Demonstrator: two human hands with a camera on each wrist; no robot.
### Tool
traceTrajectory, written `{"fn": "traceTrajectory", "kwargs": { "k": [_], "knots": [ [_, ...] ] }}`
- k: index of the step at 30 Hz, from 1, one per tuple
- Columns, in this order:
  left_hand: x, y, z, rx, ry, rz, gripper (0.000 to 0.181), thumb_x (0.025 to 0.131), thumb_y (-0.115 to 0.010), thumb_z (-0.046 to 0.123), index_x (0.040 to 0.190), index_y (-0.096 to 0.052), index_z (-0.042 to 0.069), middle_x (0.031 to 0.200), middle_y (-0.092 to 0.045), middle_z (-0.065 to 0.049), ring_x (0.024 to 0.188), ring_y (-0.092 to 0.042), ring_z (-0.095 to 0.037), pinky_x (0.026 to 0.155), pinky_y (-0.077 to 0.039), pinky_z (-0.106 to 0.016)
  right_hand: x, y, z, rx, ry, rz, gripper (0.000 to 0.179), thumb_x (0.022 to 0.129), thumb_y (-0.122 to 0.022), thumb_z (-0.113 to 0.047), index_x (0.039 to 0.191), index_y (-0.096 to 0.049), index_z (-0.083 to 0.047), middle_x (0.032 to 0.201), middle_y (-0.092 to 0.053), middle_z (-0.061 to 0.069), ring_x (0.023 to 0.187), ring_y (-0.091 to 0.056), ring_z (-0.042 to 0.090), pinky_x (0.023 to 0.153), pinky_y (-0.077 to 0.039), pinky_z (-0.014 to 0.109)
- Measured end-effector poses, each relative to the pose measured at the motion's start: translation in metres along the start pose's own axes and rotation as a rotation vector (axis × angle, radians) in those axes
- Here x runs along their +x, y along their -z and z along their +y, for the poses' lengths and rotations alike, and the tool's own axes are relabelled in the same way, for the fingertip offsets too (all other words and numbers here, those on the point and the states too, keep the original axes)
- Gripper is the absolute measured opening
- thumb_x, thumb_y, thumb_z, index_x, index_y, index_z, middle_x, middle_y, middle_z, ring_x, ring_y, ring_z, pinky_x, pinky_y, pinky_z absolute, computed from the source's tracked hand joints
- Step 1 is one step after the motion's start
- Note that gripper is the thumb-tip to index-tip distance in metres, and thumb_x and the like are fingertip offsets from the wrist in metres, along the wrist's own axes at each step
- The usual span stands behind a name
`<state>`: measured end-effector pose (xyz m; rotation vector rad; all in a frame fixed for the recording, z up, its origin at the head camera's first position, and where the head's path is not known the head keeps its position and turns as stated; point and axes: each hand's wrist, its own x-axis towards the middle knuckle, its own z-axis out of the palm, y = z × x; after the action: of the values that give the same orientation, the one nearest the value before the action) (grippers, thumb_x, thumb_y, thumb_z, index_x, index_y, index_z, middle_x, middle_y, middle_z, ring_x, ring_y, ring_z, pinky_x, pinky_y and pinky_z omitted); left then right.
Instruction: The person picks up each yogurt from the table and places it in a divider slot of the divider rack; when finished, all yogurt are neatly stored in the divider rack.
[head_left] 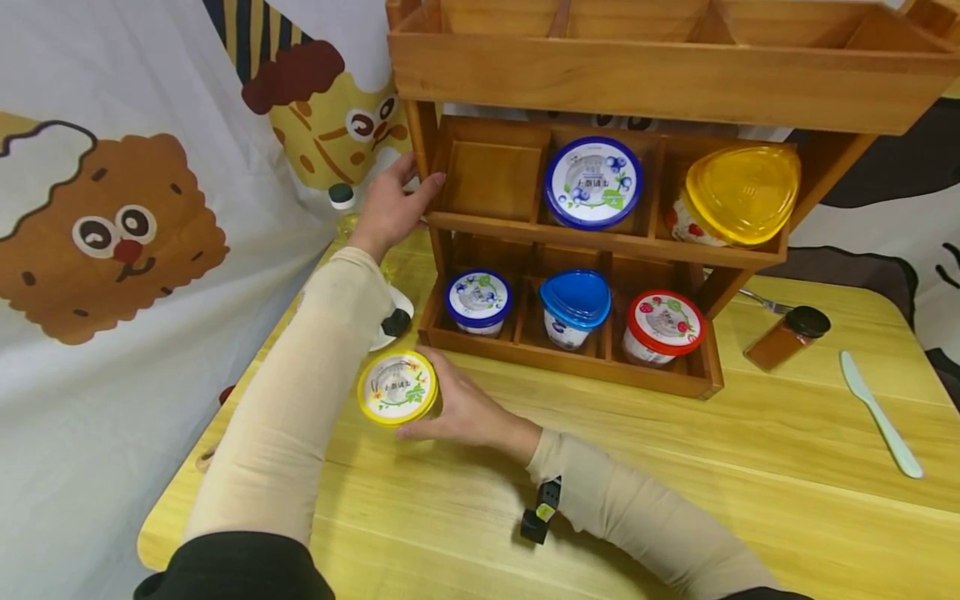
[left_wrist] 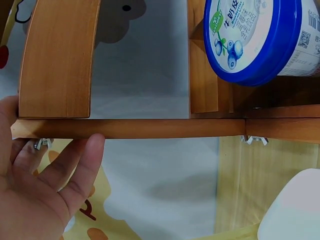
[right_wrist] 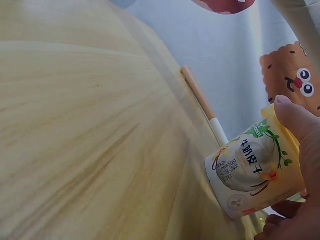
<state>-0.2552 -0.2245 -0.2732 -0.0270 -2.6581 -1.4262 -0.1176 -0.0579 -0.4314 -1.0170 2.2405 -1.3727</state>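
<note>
My right hand point(head_left: 476, 408) grips a tub with a yellow rim and a white printed lid point(head_left: 397, 387) in front of the wooden rack's lower left corner. In the right wrist view the tub's printed side point(right_wrist: 252, 167) leans, its base close to the tabletop. With its fingers round the left post, my left hand point(head_left: 393, 204) holds the wooden rack point(head_left: 637, 79). On the middle tier are a blue-rimmed tub point(head_left: 594, 183) and a yellow-lidded tub point(head_left: 742, 196). Below stand a smaller blue-rimmed tub point(head_left: 478, 298), a blue-lidded tub point(head_left: 576, 304) and a red-rimmed tub point(head_left: 666, 323).
Right of the rack lie a dark-capped jar point(head_left: 787, 337), a fork point(head_left: 765, 302) and a pale green knife point(head_left: 877, 412). Behind my left forearm are a dark-capped bottle point(head_left: 342, 200) and a white dish point(head_left: 405, 304) with a black thing. A printed cloth point(head_left: 277, 225) hangs along the left.
</note>
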Motion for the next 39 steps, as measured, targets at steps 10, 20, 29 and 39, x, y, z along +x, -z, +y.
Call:
{"fn": "traceTrajectory", "kwargs": {
  "k": [10,20,29,39],
  "knots": [
    [0.0006,0.0,-0.0004,0.009,-0.021,0.005,0.061,0.099,-0.052,0.048,0.152,-0.036,0.023,0.155,-0.042,0.002,0.114,-0.064,-0.021,0.069,-0.06,-0.028,0.0011,-0.003,0.0,0.012,-0.017,0.011,0.112,0.071,-0.089,-0.032,0.155,-0.019,-0.008,0.148,-0.043,0.011,0.134,-0.047,0.023,0.115,-0.036,0.042],
    [0.0013,-0.0006,0.0008,-0.003,-0.025,0.004,0.06,0.099,-0.052,0.048,0.152,-0.036,0.024,0.154,-0.044,0.004,0.113,-0.065,-0.022,0.071,-0.061,-0.029,0.002,-0.0031,0.0008,-0.005,-0.026,0.028,0.109,0.072,-0.089,-0.035,0.154,-0.022,-0.011,0.147,-0.046,0.007,0.132,-0.048,0.021,0.114,-0.038,0.042],
    [0.0003,0.0006,0.0008,-0.013,-0.01,-0.001,0.062,0.099,-0.052,0.048,0.153,-0.034,0.024,0.156,-0.041,0.003,0.117,-0.063,-0.022,0.073,-0.061,-0.03,0.0019,-0.0043,0.0028,0.015,-0.024,0.03,0.107,0.073,-0.088,-0.034,0.154,-0.022,-0.018,0.145,-0.047,0.006,0.131,-0.049,0.019,0.114,-0.037,0.041],
    [-0.0013,0.0001,0.0002,-0.012,-0.005,-0.006,0.064,0.099,-0.052,0.049,0.154,-0.032,0.024,0.157,-0.039,0.001,0.12,-0.061,-0.022,0.076,-0.061,-0.032,0.0009,-0.0057,0.006,0.04,-0.016,0.05,0.105,0.073,-0.088,-0.033,0.154,-0.024,-0.015,0.145,-0.048,0.004,0.131,-0.049,0.019,0.115,-0.037,0.042]
  ]
}}
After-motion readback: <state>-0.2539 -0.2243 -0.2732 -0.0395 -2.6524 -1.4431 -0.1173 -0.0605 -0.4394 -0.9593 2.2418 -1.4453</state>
